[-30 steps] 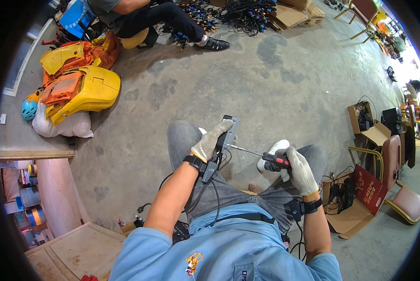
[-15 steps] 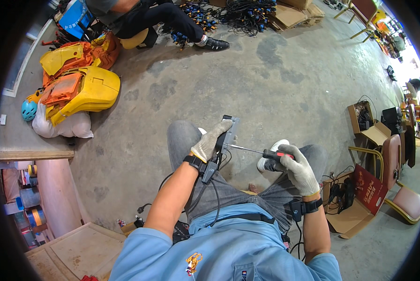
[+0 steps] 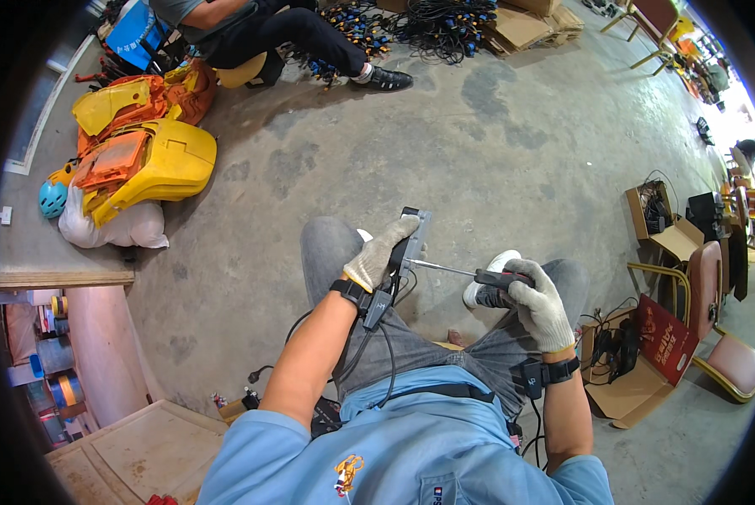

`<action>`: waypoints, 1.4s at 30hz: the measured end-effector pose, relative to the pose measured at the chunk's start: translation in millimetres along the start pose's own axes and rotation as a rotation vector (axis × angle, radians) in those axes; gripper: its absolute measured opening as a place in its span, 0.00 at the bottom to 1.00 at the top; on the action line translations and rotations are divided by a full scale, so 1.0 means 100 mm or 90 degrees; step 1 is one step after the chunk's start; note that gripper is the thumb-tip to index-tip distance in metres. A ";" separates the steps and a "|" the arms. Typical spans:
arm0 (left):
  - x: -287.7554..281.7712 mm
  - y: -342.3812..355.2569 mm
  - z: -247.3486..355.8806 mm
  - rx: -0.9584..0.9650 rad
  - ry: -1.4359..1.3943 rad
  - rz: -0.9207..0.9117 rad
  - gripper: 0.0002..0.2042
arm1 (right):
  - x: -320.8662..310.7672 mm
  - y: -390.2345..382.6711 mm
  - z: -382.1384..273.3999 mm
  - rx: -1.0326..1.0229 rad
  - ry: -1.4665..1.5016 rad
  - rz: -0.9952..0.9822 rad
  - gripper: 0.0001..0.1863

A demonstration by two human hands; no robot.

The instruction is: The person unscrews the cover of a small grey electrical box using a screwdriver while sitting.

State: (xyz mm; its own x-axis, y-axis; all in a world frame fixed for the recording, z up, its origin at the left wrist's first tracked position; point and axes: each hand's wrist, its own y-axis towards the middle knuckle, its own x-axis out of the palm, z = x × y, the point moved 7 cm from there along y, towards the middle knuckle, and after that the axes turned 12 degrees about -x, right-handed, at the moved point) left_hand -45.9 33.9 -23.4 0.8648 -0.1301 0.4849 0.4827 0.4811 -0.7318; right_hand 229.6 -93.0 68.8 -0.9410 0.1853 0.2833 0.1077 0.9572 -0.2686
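My left hand (image 3: 377,252), in a pale knitted glove with a dark strap on the wrist, grips an upright grey and black device (image 3: 415,236), cables hanging below it. My gloved right hand (image 3: 539,310) is closed on the dark handle of a screwdriver (image 3: 494,278). The long metal shaft runs leftward to the lower side of the device, with its tip at or against it; exact contact is hard to make out. Both hands are above my lap, between my grey-trousered knees (image 3: 327,252).
A seated person's leg (image 3: 319,42) is beyond me, near tangled cables (image 3: 441,29). Yellow and orange plastic shells (image 3: 167,160) and a blue helmet (image 3: 53,198) lie left. Right are open cardboard boxes (image 3: 626,404) and chairs (image 3: 706,286). A wooden board (image 3: 133,446) is lower left.
Over the last second my right hand has rotated the screwdriver handle: its red part is now mostly hidden and my fingers have shifted on it. My left hand and the device have stayed put.
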 end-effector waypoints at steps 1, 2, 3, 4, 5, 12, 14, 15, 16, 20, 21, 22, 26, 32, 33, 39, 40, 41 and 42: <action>0.00 0.00 0.00 0.000 0.000 0.000 0.27 | 0.00 0.00 0.00 0.000 0.000 0.000 0.21; 0.00 0.00 0.00 0.009 0.000 0.000 0.27 | 0.00 0.00 -0.01 -0.001 -0.049 -0.015 0.21; -0.01 -0.01 0.01 0.017 0.001 0.001 0.27 | 0.02 0.01 -0.02 -0.001 -0.097 -0.029 0.21; -0.01 -0.01 0.01 0.018 0.001 0.000 0.27 | 0.05 0.01 -0.05 -0.002 -0.098 -0.029 0.21; -0.01 -0.01 0.00 0.012 -0.005 -0.003 0.27 | 0.07 -0.01 -0.04 0.043 -0.066 -0.013 0.21; 0.03 -0.02 0.00 0.015 0.000 0.003 0.27 | -0.02 -0.01 0.00 0.098 -0.120 -0.007 0.20; 0.02 -0.03 0.01 0.012 -0.006 0.001 0.26 | 0.02 -0.01 0.02 0.083 -0.078 0.004 0.20; 0.02 -0.04 0.01 0.009 -0.013 -0.002 0.26 | 0.04 0.00 0.01 0.067 -0.037 0.015 0.20; 0.02 -0.04 0.01 0.010 -0.014 -0.002 0.26 | 0.04 -0.02 0.01 0.067 -0.037 0.015 0.20; 0.05 -0.06 0.03 0.010 -0.004 0.003 0.24 | 0.05 -0.02 -0.05 0.028 0.019 -0.018 0.23; 0.04 -0.06 0.03 0.007 -0.015 0.003 0.24 | 0.08 -0.01 -0.06 0.030 0.011 -0.033 0.25; 0.02 -0.04 0.01 0.007 -0.016 0.003 0.24 | 0.11 -0.02 -0.08 0.031 0.010 -0.034 0.25; 0.00 -0.04 0.00 0.018 -0.013 -0.006 0.25 | 0.13 -0.04 -0.10 0.092 -0.086 -0.022 0.23; 0.06 -0.04 -0.01 0.005 -0.012 0.008 0.26 | 0.03 -0.04 -0.06 0.115 -0.174 -0.052 0.23; 0.05 -0.05 -0.02 -0.007 -0.001 0.023 0.27 | 0.04 -0.03 -0.07 0.106 -0.169 -0.058 0.23; 0.10 -0.15 0.09 0.019 -0.027 -0.008 0.27 | 0.07 0.02 -0.04 0.016 -0.083 -0.060 0.27; 0.05 -0.13 0.07 0.005 -0.021 -0.001 0.28 | 0.09 0.02 -0.03 0.032 -0.067 -0.062 0.29; 0.06 -0.12 0.04 0.002 -0.021 -0.002 0.28 | 0.09 -0.01 -0.07 0.033 -0.067 -0.060 0.29; 0.05 -0.11 0.05 0.007 -0.020 -0.005 0.28 | 0.12 -0.03 -0.07 0.077 -0.059 -0.051 0.27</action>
State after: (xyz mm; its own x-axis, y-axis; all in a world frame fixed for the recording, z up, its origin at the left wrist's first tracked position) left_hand -47.5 32.1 -10.0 0.8557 -0.1065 0.5064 0.4883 0.4903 -0.7220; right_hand 220.2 -92.4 79.2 -0.9712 0.0824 0.2235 -0.0035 0.9332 -0.3594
